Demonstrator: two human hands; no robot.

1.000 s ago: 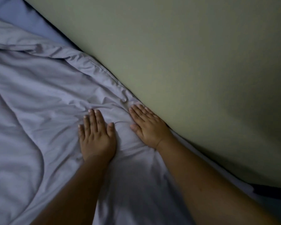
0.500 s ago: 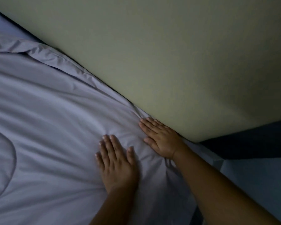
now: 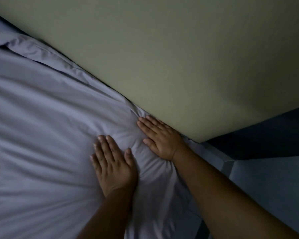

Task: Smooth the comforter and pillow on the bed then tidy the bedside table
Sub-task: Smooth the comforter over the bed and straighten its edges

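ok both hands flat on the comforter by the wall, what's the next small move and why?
Probably sweep the left hand leftward, away from the right hand, which pins the comforter edge at the wall. Both hands lie flat and open, a puffed bunch sits between them, and creases fan out to the left; spreading there should flatten them.

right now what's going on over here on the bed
A person is smoothing a pale lavender comforter. Both hands lie flat on it with fingers straight: the left hand further in on the bed, the right hand along the edge next to the wall. Creases fan out around the hands, so the smoothing isn't finished. No bedside table is in view.
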